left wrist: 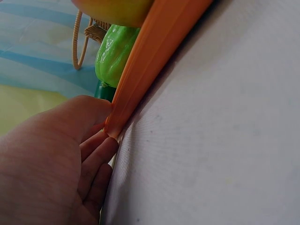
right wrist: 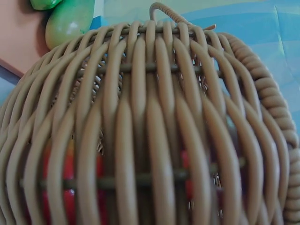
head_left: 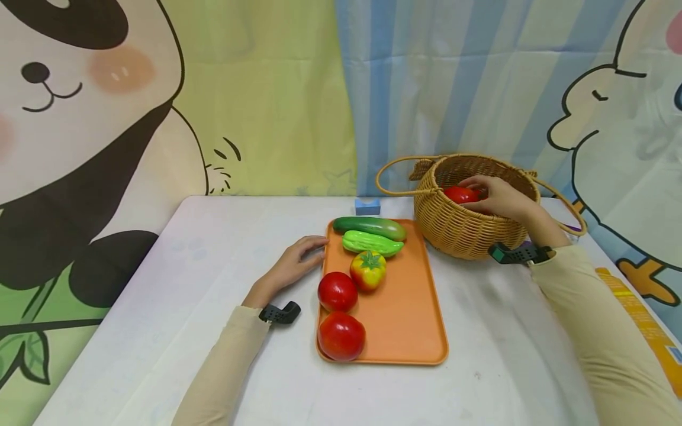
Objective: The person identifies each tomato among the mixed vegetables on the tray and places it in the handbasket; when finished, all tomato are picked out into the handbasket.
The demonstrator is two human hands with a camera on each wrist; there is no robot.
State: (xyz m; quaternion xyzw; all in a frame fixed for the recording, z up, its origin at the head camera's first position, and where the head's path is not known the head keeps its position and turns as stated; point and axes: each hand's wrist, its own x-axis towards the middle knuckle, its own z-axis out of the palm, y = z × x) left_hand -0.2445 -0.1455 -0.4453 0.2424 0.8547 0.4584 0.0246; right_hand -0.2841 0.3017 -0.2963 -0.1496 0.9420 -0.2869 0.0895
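Note:
Inside the rim of the wicker basket (head_left: 453, 231), my right hand (head_left: 498, 195) holds a red round fruit (head_left: 460, 194), thumb and fingers on either side. The right wrist view shows only the basket's weave (right wrist: 154, 122) up close, with red patches behind it; the hand is hidden there. My left hand (head_left: 298, 260) touches the left edge of the orange tray (head_left: 402, 307) with thumb and fingertips. On that tray lie a dark green cucumber (head_left: 367, 226), a ridged light green vegetable (head_left: 372, 243), a yellow-red fruit with green leaves (head_left: 367, 270) and two red tomatoes (head_left: 341, 336).
A small blue block (head_left: 367, 207) sits behind the tray. The basket's looped handle (head_left: 380, 177) sticks out to the left. An orange printed packet (head_left: 636, 313) lies at the table's right edge, beside my right sleeve. Patterned curtains hang behind the white table (head_left: 213, 260).

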